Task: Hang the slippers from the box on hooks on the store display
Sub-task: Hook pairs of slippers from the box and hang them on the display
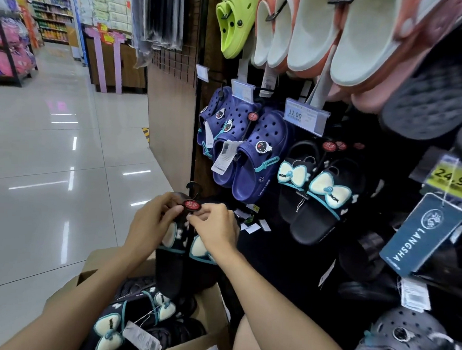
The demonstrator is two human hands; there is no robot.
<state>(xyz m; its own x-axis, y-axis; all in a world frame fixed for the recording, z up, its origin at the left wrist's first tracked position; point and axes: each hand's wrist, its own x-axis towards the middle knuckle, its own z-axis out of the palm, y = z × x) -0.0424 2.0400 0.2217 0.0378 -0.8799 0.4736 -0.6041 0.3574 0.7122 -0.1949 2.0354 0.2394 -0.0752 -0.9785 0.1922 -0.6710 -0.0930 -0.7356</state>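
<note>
Task partway: one black foam slide pair w/ cream bow trim [317,196] already hung on display; more pairs left in brown cardboard box [205,316]. Left hand [151,224] and right hand [215,228] both pinched the black plastic hanger [193,197] of a matching pair, held above box, prob. not yet hooked.

A single wide-angle head-worn camera is looking forward and down, sitting close above both forearms, facing a slipper display [334,154] rising at right and an aisle floor [49,163] stretching away left
</note>
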